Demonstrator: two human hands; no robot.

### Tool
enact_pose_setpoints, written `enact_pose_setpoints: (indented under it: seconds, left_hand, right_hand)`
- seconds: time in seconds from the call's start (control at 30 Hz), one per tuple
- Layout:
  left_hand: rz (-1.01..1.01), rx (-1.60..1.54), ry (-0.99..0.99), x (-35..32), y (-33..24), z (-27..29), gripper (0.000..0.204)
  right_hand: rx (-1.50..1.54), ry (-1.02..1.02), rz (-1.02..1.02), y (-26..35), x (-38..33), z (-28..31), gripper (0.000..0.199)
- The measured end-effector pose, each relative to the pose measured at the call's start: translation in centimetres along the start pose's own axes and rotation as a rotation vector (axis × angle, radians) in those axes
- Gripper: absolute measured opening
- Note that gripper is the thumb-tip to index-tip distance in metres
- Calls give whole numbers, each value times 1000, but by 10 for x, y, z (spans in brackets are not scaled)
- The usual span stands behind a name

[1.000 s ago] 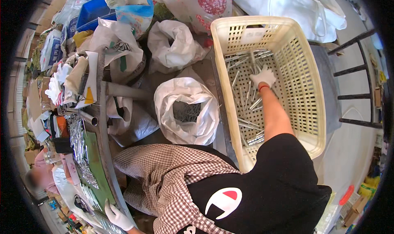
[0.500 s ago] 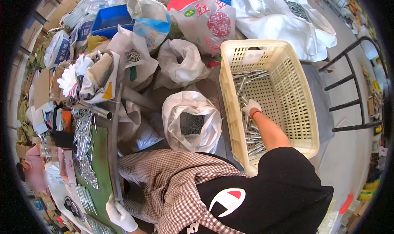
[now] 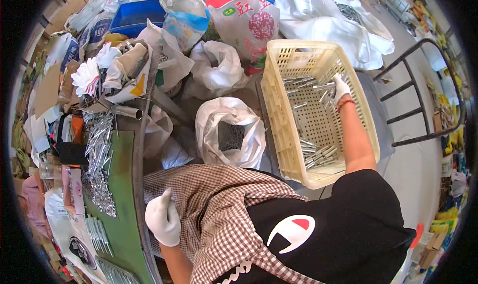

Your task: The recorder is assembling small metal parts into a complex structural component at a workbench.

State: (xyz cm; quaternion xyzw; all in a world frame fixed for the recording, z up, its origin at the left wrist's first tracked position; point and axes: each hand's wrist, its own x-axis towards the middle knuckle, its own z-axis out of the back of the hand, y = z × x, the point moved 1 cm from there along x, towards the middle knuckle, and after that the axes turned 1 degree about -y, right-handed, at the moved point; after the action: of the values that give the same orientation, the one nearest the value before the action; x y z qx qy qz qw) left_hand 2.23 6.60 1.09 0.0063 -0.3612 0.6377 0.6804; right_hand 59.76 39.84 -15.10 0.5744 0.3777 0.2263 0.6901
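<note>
Head view: my right hand (image 3: pixel 340 87) grasps metal rods (image 3: pixel 318 87) at the basket's (image 3: pixel 279 129) far edge; I'd lift level, left hand (image 3: pixel 163 218) clenched empty.

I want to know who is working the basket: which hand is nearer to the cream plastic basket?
The right hand: it is inside the cream plastic basket, among the metal rods. The left hand is well away, down by the green board.
</note>
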Motion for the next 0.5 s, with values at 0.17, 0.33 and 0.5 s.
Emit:
enact_pose_setpoints:
  seconds: [0.17, 0.33, 0.5]
  left_hand:
    - [-20, -103, 12, 2, 7, -10, 37]
    - [20, -223, -5, 20, -6, -26, 32]
    - [141, -197, -124, 20, -20, -34, 50]
  right_hand:
    - [416, 296, -117, 48, -52, -36, 15]
    - [356, 841, -162, 93, -191, -135, 16]
    - [-79, 1331, -54, 35, -342, -218, 17]
